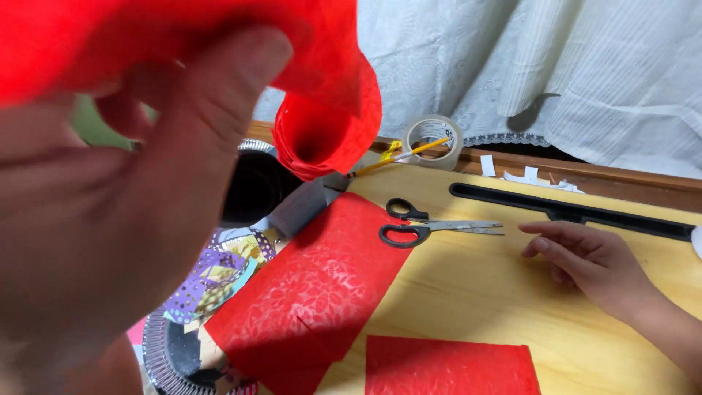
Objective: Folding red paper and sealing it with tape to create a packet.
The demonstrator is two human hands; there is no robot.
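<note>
Close above the scissors (431, 227), rolled red paper (322, 132) is gripped in the left hand (124, 219), its long axis pointing downward. Beside the scissors' tips, the right hand (585, 260) is rested loosely curled, empty, nearer them.

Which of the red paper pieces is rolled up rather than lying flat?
The red roll held up by the left hand. It curls into a tube, while the two other red sheets lie flat on the wooden table.

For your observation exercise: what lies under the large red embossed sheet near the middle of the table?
The red embossed sheet lies on the wooden table, its left edge overlapping a silver-rimmed plate of patterned paper scraps. Whatever else sits beneath it is covered.
</note>
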